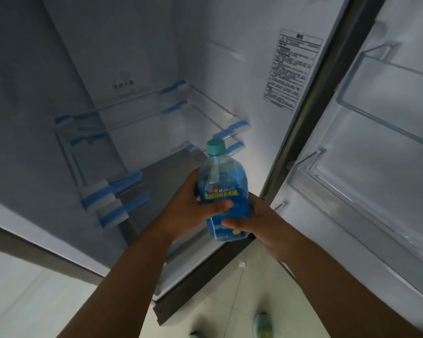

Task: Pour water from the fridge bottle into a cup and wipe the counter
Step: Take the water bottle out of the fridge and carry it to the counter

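A clear plastic bottle (221, 181) with a blue label and a teal screw cap stands upright in front of the open fridge (137, 69). My left hand (191, 206) grips its middle, thumb across the label. My right hand (261, 228) holds the bottle's lower part from the right, thumb on the front. The cap is on. No cup or cloth is in view.
The fridge interior holds glass shelves (156, 111) with blue tape and foam blocks at their corners and no food. Its open door (376, 142) with clear bins stands at the right. A pale tiled floor (230, 301) and green slippers show below.
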A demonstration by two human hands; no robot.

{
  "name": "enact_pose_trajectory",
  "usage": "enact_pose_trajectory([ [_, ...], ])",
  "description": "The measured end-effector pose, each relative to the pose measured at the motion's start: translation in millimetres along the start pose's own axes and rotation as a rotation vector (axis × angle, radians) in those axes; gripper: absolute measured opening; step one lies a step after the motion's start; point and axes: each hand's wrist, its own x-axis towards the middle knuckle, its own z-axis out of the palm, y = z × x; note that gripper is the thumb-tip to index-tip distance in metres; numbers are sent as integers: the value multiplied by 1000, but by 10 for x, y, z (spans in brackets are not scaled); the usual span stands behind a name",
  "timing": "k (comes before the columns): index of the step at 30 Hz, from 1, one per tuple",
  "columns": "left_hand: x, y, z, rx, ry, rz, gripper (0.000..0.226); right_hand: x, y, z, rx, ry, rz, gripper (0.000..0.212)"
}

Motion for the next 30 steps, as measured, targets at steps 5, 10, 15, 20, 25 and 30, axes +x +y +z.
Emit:
enact_pose_trajectory([
  [5, -35, 71, -54, 19, -121, 17, 82, -168, 111, 83, 72, 25, -1, 85],
  [10, -4, 105, 39, 61, -251, 38, 86, -450, 199, 133, 128, 150, 2, 87],
  [15, 38, 117, 368, 124, -388, 42, 84, -814, 320, 48, 134, 270, -2, 85],
  [20, -56, 236, 804, 159, -523, 32, 82, -1262, 465, -85, 158, 381, -19, 95],
  [25, -278, 333, 1306, 228, -602, 40, 77, -1830, 563, -217, 141, 496, -24, 87],
  [30, -551, 322, 1819, 271, -737, 60, 81, -2444, 815, -212, 203, 662, -59, 94],
])
